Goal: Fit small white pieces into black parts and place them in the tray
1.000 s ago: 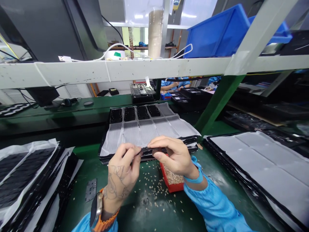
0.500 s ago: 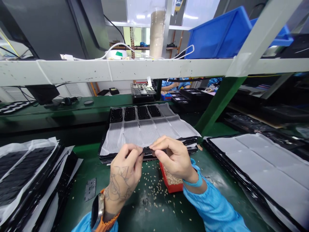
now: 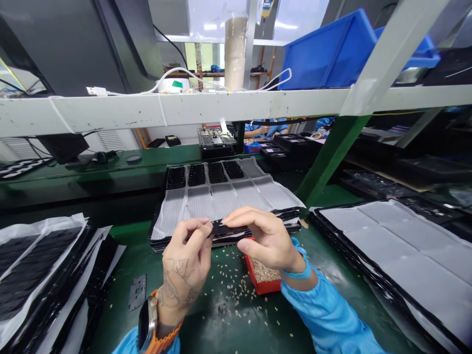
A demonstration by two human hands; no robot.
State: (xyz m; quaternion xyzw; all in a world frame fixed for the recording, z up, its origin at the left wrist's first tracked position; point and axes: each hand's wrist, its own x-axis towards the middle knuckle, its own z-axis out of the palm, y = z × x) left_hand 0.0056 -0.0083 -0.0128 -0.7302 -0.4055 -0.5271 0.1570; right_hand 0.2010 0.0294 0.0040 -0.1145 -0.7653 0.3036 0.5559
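My left hand is closed, pinching the left end of a thin black plate with small holes and light specks. My right hand reaches over the plate's other end, its fingertips at the top surface and its thumb spread away below. Just under that hand is a red box of small beige pieces, partly covered by it. Behind the plate lies a stack of black trays with a white liner; several black plates sit in its far row of compartments.
Loose beige pieces are scattered over the green table. A single dark plate lies at the left, beside stacked trays. More lined trays stand at the right. A white shelf beam crosses overhead, with a green post.
My right thumb has come away from the black plate, and the right hand has opened. My left hand keeps its pinch. The whole view has shifted slightly.
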